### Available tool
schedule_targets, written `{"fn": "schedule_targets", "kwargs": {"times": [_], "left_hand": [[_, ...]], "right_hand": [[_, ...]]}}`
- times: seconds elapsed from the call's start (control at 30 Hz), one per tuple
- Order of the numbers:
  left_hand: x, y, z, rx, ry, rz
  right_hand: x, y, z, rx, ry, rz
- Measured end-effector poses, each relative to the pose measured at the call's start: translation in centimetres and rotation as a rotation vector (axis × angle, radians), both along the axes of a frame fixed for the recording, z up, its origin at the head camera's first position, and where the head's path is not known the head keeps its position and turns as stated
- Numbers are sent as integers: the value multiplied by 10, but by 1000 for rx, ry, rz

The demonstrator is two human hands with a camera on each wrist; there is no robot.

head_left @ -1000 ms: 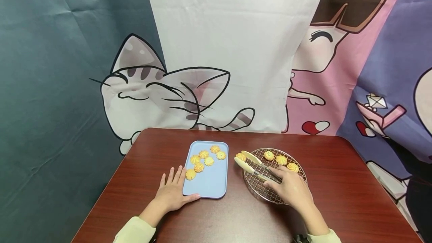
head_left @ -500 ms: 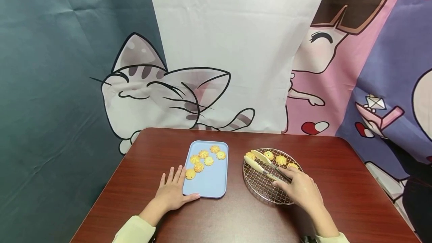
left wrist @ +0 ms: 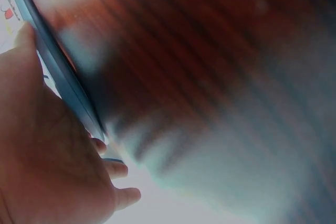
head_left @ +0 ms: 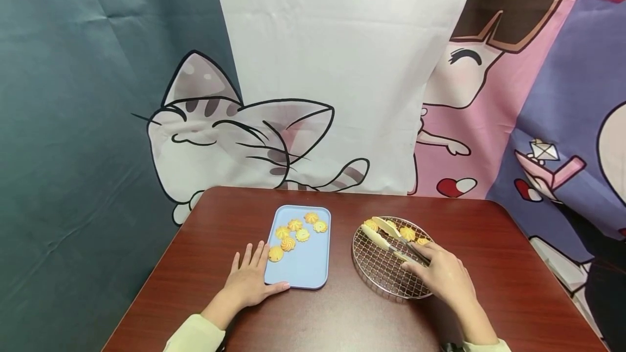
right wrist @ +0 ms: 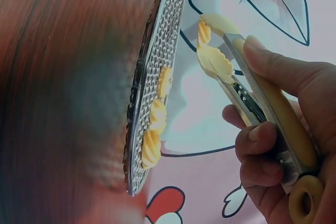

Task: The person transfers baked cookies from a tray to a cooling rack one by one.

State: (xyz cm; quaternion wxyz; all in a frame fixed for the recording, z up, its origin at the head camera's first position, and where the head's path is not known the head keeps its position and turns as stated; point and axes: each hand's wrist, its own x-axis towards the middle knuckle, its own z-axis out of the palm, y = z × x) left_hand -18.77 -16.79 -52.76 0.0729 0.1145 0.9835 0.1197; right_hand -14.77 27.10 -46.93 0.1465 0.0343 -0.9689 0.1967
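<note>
Reddish-brown wood-grain table [head_left: 362, 314] before a fabric backdrop [head_left: 323, 42] printed with a smiling cartoon cat [head_left: 182, 170]. The right hand [head_left: 447, 275] grips yellow-tipped tongs [head_left: 375, 238] whose ends pinch a piped cookie [right wrist: 203, 33] above a round wire rack [head_left: 386, 270] bearing three more cookies [right wrist: 157, 115]. The left hand [head_left: 248, 280], fingers extended, rests against the left edge of a light-blue tray [head_left: 304, 271] holding seven cookies [head_left: 295, 225].

The left sleeve [head_left: 195, 334] is showing plain, pale yellow-green cloth with soft creases and is ending in a straight hem. The right sleeve [head_left: 486, 346] is matching it in colour. A small black piece [head_left: 451, 347] is peeking out beside the right sleeve, and a dark sliver [head_left: 223, 347] is edging the left, both too cut off to identify. Short, rounded nails [right wrist: 255, 43] are tipping the right fingers [right wrist: 258, 142].
</note>
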Motion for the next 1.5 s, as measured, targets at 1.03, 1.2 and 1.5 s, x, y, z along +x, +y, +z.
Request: {"fn": "schedule_targets", "kwargs": {"times": [1.03, 1.2, 1.5], "left_hand": [[-1, 1, -2, -10, -6, 3], [-1, 1, -2, -11, -8, 5], [-1, 1, -2, -10, -5, 3]], "right_hand": [[-8, 7, -8, 13, -35, -8], [-8, 7, -9, 16, -37, -6], [-9, 8, -9, 18, -57, -6]]}}
